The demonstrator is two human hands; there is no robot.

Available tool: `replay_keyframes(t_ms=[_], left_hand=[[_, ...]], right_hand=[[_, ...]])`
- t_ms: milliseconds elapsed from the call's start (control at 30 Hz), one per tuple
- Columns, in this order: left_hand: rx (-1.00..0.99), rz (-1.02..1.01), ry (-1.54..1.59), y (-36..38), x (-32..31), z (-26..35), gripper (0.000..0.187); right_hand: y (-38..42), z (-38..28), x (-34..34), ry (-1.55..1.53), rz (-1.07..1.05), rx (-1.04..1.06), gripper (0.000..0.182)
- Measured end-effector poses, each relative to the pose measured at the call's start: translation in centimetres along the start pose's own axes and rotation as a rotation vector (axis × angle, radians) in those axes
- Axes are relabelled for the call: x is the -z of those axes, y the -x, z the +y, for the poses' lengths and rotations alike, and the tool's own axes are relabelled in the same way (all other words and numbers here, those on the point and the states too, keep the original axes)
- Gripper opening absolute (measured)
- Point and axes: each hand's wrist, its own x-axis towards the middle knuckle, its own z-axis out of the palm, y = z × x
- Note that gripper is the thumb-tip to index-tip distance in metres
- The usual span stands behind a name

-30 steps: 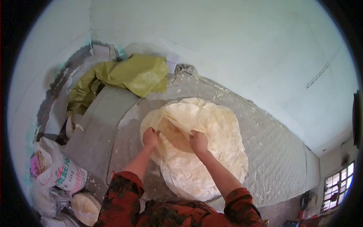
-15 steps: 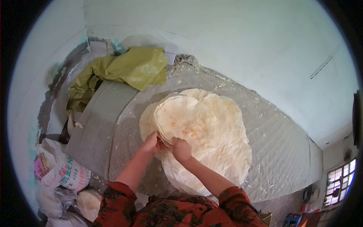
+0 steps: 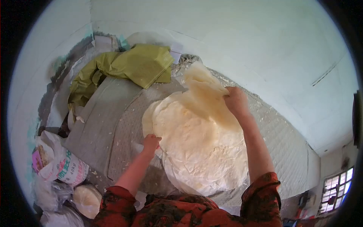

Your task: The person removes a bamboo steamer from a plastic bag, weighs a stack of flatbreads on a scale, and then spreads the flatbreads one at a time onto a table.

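A pile of large, thin, round flatbreads (image 3: pixel 196 151) lies on the grey quilted cover in front of me. My right hand (image 3: pixel 237 101) is closed on the edge of one thin flatbread sheet (image 3: pixel 206 92), lifted and folding over at the pile's far side. The raised sheet is pale and partly see-through. At the pile's left edge, my left hand (image 3: pixel 152 143) is closed, its fingers pinching the rim of the stacked flatbreads.
An olive-green sheet (image 3: pixel 140 64) lies crumpled at the back left. To my left are a printed white sack (image 3: pixel 70 168) and a round pale stack (image 3: pixel 87 200) near plastic bags. Crumbs dot the grey quilted cover (image 3: pixel 287 151). A wall rises behind, and a barred window (image 3: pixel 336 191) is far right.
My right hand has moved up and to the right, peeling a flatbread sheet up off the pile. My left hand has stayed at the pile's left edge.
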Motion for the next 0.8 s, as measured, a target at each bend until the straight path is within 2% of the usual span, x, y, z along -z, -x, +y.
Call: replay_keyframes(t_ms=[100,133,200,233,300,333,367,400,467,533,567,600,633,700,733,767,800], left_hand=[[-0.051,0.111,-0.035,1.6,-1.8,1.6,0.021],[-0.058,0.111,-0.026,1.2,-1.9,1.4,0.021],[-0.017,-0.015,-0.007,0.5,-1.7,0.3,0.020],[-0.019,-0.010,-0.005,1.0,-1.9,0.4,0.020],[-0.036,0.102,-0.096,2.9,-2.0,0.8,0.017],[-0.034,0.107,-0.106,3.2,-1.9,0.2,0.017],[0.053,0.052,0.005,3.2,-1.9,-0.7,0.018],[0.141,-0.005,0.116,3.4,-1.9,-1.0,0.021],[0.137,-0.055,0.150,3.2,-2.0,-1.3,0.020],[0.178,-0.177,0.394,4.4,-2.6,0.7,0.014],[0.170,-0.185,0.397,4.2,-2.9,1.0,0.014],[0.208,-0.285,0.524,3.7,-3.1,1.1,0.015],[0.253,-0.384,0.650,3.3,-3.3,0.9,0.015],[0.212,-0.413,0.623,1.0,-3.3,-1.8,0.013],[0.162,-0.436,0.596,0.5,-3.6,-1.8,0.014],[0.155,-0.443,0.597,0.1,-3.8,-2.0,0.014],[0.168,-0.453,0.586,0.3,-3.8,-1.8,0.013]], right_hand=[[2.7,-1.7,-1.1,0.099,0.023,0.081,0.025],[4.2,-2.2,-3.5,0.181,0.042,0.121,0.029],[6.8,-2.5,-9.9,0.052,-0.018,0.116,0.027],[8.5,-2.8,-13.2,-0.036,0.016,0.141,0.022],[11.5,-3.1,-19.0,-0.064,-0.121,0.140,0.017],[13.0,-3.4,-21.0,-0.070,-0.167,0.096,0.015],[13.9,-3.4,-22.5,-0.097,-0.179,0.086,0.018],[14.3,-3.8,-22.8,-0.122,-0.189,0.075,0.020],[13.6,-3.0,-22.9,-0.157,-0.187,0.072,0.019],[13.7,-3.0,-22.1,-0.183,-0.182,0.066,0.019],[13.6,-3.1,-21.5,-0.174,-0.196,0.097,0.016],[13.5,-3.4,-20.6,-0.164,-0.211,0.130,0.014],[13.8,-4.2,-19.4,-0.282,-0.277,0.116,0.018],[15.4,-4.7,-19.7,-0.350,-0.223,0.100,0.024],[15.8,-5.0,-19.9,-0.423,-0.165,0.092,0.030],[16.1,-5.4,-20.2,-0.397,-0.173,-0.010,0.041],[15.8,-5.0,-20.7,-0.397,-0.167,-0.015,0.041]])
